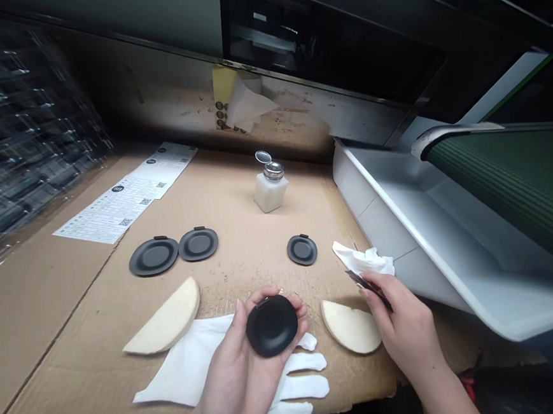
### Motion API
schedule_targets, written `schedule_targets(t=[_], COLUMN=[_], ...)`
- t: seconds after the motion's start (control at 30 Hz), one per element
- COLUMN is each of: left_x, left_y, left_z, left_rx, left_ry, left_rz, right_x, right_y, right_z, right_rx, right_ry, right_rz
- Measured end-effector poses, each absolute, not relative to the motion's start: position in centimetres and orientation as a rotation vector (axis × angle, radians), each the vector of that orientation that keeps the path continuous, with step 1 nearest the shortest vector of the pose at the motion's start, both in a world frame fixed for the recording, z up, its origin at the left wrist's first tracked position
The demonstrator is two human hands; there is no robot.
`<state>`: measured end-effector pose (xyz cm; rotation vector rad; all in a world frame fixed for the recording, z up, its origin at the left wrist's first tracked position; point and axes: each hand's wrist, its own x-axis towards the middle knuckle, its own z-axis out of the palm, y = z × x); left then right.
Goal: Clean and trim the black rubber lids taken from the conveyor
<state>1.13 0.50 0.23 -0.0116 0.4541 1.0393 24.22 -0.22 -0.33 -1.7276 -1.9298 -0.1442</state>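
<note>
My left hand (pixel 244 369) is closed around a small round black plastic lid (pixel 272 325), its shallow dished face turned up and a tab at its top edge. In my right hand (pixel 405 324) is a slim dark utility knife (pixel 369 286), its tip pointing up and left, apart from the lid. A white glove (pixel 193 360) lies flat beneath my left hand. One half-round cream pad (pixel 350 325) sits beside my right hand. Another cream pad (pixel 165 318) is to the left of the glove. Crumpled white cloth (pixel 364 260) lies just behind the knife.
Three more black lids lie farther back, including a lone lid (pixel 302 249). A pump bottle (pixel 270 188) with its cap flipped up stands behind them. Printed label sheets (pixel 127 196) lie back left. A white tray (pixel 377 212) borders the right; clear plastic trays (pixel 25 124) rise at left.
</note>
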Motion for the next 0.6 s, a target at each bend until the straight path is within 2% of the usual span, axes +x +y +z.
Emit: schedule_targets(t=[0.23,0.4,0.6], left_x=[1.3,1.0,1.0], left_y=[0.4,0.5,0.7], left_z=[0.4,0.7,0.7], left_rx=[-0.019,-0.113,-0.167], left_ry=[0.488,0.45,0.483], left_rz=[1.098,1.043,1.076], right_x=[17.7,13.5,12.3], right_y=[-1.1,-1.4,-1.6], right_z=[2.0,1.4,0.1], right_rx=[-1.395,-1.387,-1.459], right_ry=[-1.945,-1.882,-1.85], right_rz=[-0.097,0.038,0.043])
